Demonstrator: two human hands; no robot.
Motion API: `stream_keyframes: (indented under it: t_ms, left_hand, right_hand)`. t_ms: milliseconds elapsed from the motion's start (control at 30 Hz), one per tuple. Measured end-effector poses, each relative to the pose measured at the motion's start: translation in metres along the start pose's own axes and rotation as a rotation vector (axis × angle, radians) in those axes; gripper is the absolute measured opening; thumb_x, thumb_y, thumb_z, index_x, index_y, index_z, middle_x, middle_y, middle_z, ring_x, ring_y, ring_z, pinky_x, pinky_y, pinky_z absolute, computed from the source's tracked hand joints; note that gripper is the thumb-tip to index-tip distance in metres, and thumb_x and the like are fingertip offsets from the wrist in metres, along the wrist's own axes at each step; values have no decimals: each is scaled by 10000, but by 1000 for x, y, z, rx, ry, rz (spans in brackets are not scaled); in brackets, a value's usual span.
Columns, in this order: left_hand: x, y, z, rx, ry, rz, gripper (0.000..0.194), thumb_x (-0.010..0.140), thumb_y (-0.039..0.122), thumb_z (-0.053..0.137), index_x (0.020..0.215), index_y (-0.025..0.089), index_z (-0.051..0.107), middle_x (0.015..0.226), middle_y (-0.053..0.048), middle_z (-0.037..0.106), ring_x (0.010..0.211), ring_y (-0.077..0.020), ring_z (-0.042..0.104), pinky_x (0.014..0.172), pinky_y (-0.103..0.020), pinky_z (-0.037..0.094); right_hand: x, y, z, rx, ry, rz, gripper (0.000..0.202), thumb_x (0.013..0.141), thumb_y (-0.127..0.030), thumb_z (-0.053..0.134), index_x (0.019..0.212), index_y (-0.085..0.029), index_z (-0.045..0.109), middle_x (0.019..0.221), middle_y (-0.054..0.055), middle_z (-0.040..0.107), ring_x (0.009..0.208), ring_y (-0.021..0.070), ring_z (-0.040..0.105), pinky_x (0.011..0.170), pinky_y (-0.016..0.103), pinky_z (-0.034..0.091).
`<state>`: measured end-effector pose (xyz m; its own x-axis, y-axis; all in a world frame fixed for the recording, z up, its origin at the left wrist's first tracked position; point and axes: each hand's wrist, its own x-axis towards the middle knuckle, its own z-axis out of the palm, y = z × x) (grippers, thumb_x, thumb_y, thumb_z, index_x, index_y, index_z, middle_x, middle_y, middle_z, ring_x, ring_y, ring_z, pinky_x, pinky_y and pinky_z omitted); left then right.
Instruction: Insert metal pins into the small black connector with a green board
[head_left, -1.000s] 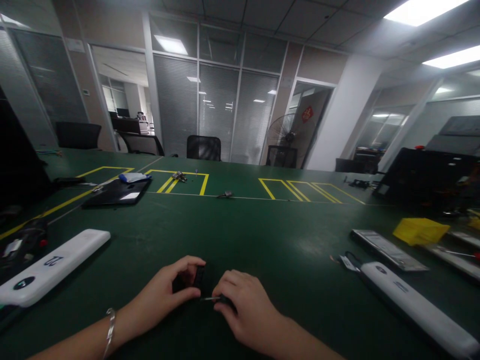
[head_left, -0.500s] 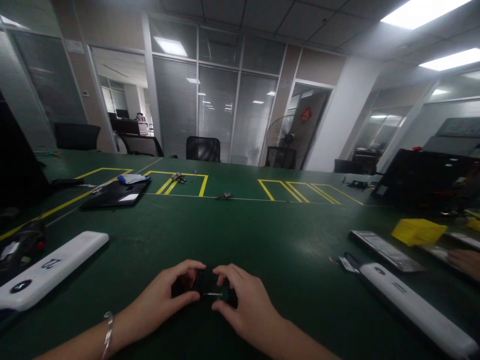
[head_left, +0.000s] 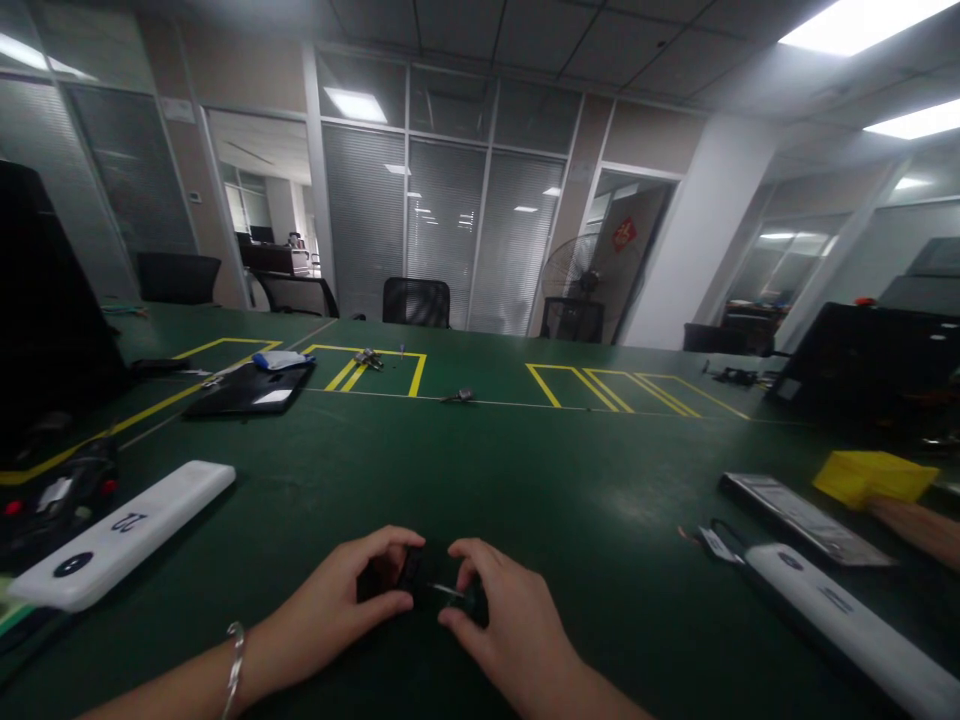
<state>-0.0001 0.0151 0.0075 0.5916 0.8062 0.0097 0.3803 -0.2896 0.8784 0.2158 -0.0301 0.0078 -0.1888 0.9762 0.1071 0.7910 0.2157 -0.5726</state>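
Item: small black part (head_left: pixel 421 578), resting on the green desk (head_left: pixel 525 480), pinched from both sides. Left hand (head_left: pixel 352 600) clamped on its left end, thumb and fingers curled round it. Right hand (head_left: pixel 502 620) closed on its right end, pressing a thin metal tool (head_left: pixel 450 592) against it. Progress: work on the part looks under way, not finished; nothing lies detached beside it. White bar (head_left: pixel 124 530) well left of the left hand; second white bar (head_left: pixel 847 625) well right of the right hand. Part's make and tool tip too dark to read.
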Motion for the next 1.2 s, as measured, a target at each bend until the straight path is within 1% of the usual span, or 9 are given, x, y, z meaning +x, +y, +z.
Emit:
stream_keyframes:
  t_ms: [133, 267, 400, 533, 633, 767, 1000, 1133, 1200]
  left_hand:
    - [-2, 2, 1, 69, 5, 5, 390, 805, 221, 640, 1185, 262, 563, 882, 10, 615, 855, -197, 593, 784, -316, 447]
    - [-3, 0, 3, 86, 9, 10, 408, 807, 221, 640, 1204, 265, 554, 889, 3, 628, 858, -198, 597, 792, -320, 453]
    - [-4, 1, 7, 143, 44, 29, 440, 787, 200, 660, 1211, 274, 567, 973, -26, 642, 915, -224, 587, 834, -353, 446]
    - [-6, 8, 12, 219, 5, 60, 378, 783, 229, 690, 1152, 264, 613, 985, -43, 649, 916, -240, 577, 805, -351, 441]
    - [-6, 10, 15, 250, -23, 73, 375, 758, 295, 744, 1116, 266, 634, 941, -32, 662, 892, -240, 574, 773, -331, 434]
    - [-7, 8, 14, 255, -46, 92, 432, 758, 351, 757, 1158, 275, 613, 910, -24, 671, 885, -237, 568, 776, -322, 420]
    - [-7, 13, 12, 256, -66, 95, 387, 746, 367, 763, 1098, 262, 638, 907, -19, 668, 872, -231, 566, 763, -309, 407]
    - [-6, 13, 12, 264, -80, 105, 412, 742, 348, 773, 1116, 241, 637, 919, -28, 676, 881, -235, 584, 779, -323, 418]
    - [-7, 11, 12, 232, -90, 118, 424, 740, 339, 776, 1129, 243, 635, 927, -28, 677, 882, -231, 596, 778, -319, 432]
  right_hand:
    - [2, 6, 4, 41, 16, -7, 417, 683, -151, 729, 1062, -256, 592, 899, -3, 658, 840, 213, 635, 723, 298, 438]
    - [1, 8, 8, 150, 77, -35, 420, 682, -164, 729, 1062, -272, 586, 870, -22, 645, 780, 175, 615, 698, 264, 435]
    - [-4, 1, 8, 217, 93, -141, 438, 693, -157, 719, 1088, -271, 567, 891, -18, 631, 725, 153, 577, 657, 250, 428]
    - [-7, -4, 6, 199, 86, -229, 403, 729, -176, 701, 1095, -259, 555, 896, -6, 620, 713, 152, 556, 639, 256, 418]
    - [-8, -3, 7, 188, 79, -222, 430, 719, -172, 715, 1107, -257, 549, 909, -3, 625, 752, 163, 565, 661, 265, 420]
    - [-8, -2, 8, 189, 67, -206, 465, 702, -152, 733, 1113, -268, 548, 916, -13, 628, 786, 167, 578, 684, 266, 424]
    - [-8, -3, 7, 163, 24, -214, 462, 711, -175, 763, 1112, -258, 550, 909, -14, 627, 816, 177, 598, 690, 273, 430]
    - [-8, -3, 8, 141, 19, -237, 447, 713, -179, 771, 1095, -257, 551, 914, -13, 620, 807, 179, 595, 673, 275, 425]
    - [-9, -4, 9, 126, 18, -249, 435, 714, -174, 770, 1085, -250, 555, 917, -7, 617, 801, 181, 591, 669, 278, 425]
